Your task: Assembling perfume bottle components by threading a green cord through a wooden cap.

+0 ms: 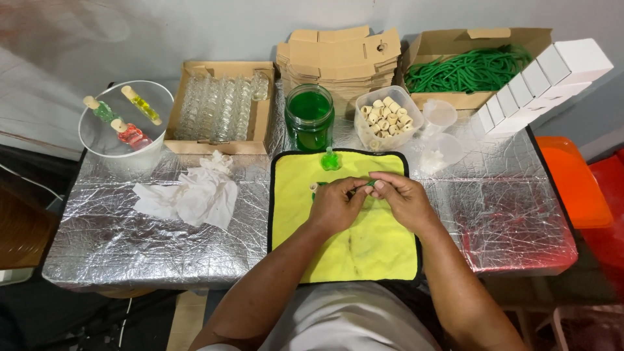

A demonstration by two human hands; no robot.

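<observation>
My left hand (336, 205) and my right hand (398, 195) meet over the yellow cloth (364, 250). Between their fingertips they pinch a short green cord piece (368, 185), and a small wooden cap (314, 187) pokes out at the left hand's fingers. A small bottle of green liquid (330, 160) stands on the cloth's far edge, just beyond the hands. Behind it sit a glass jar of green liquid (309, 117) and a clear tub of wooden caps (388, 117).
A box of empty small glass bottles (218, 104) and a white bucket (127, 140) with several filled bottles stand at back left. Crumpled white tissue (192, 195) lies left of the cloth. Folded cartons (338, 55), a box of green cords (471, 68) and white boxes (543, 81) line the back.
</observation>
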